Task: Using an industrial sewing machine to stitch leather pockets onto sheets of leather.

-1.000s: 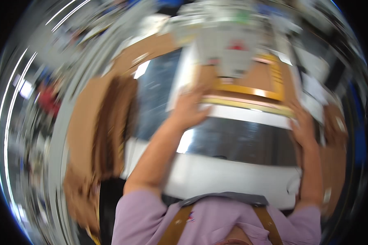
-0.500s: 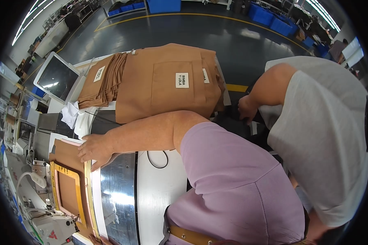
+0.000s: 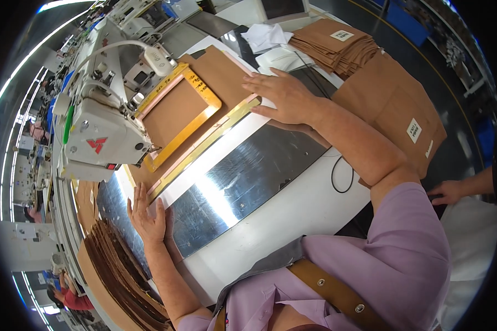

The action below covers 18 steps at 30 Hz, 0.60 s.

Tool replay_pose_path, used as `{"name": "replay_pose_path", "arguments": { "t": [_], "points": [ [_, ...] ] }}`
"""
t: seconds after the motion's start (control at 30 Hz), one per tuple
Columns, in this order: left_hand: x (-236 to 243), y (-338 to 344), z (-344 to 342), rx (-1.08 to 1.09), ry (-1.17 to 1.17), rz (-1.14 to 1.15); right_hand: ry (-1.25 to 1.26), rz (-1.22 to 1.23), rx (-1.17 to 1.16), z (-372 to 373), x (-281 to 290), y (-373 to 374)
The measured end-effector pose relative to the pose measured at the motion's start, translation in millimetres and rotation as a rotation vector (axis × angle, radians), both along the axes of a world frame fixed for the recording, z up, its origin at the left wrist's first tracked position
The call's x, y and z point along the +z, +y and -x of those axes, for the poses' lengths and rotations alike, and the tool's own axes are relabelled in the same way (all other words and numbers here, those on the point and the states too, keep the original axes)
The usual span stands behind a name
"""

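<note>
A brown fabric panel (image 3: 230, 68) lies in a flat template with a pale yellow edge strip (image 3: 215, 135). On top of the panel rests a yellow clamp frame (image 3: 211, 99), under the head of a white sewing machine (image 3: 107, 132). My left hand (image 3: 149, 218) is at the template's near-left end, fingers stretched up along its edge, nothing held. At the opposite end my right hand (image 3: 284, 98) is spread flat, its fingertips over the template's corner. Both hands are open. A shiny metal plate (image 3: 243, 171) lies on the near side of the template.
Brown fabric pieces are stacked at the lower left (image 3: 113, 270). Folded brown pieces (image 3: 328, 44) and a larger brown pile (image 3: 392, 105) lie at the right. A white crumpled cloth (image 3: 266, 37) sits behind my right hand. Another person's hand (image 3: 448, 192) shows at far right.
The view has swung left toward the sewing machine. My left hand, barely showing at the lower edge before, is now plainly visible. My right hand is still by the template's corner.
</note>
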<state>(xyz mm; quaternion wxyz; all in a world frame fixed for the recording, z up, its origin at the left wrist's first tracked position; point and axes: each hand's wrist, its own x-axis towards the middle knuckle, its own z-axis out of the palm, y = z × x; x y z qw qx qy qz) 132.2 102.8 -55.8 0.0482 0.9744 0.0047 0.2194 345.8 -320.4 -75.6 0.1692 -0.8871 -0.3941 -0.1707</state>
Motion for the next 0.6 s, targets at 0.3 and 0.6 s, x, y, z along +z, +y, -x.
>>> {"name": "replay_pose_path", "arguments": {
  "t": [0.3,0.6],
  "points": [
    [2,2,1,0.026,0.112,0.050,0.074,0.161,-0.082,0,12,-4],
    [1,-1,-1,0.033,0.077,0.040,-0.122,0.016,-0.048,2,2,-2]
  ]
}}
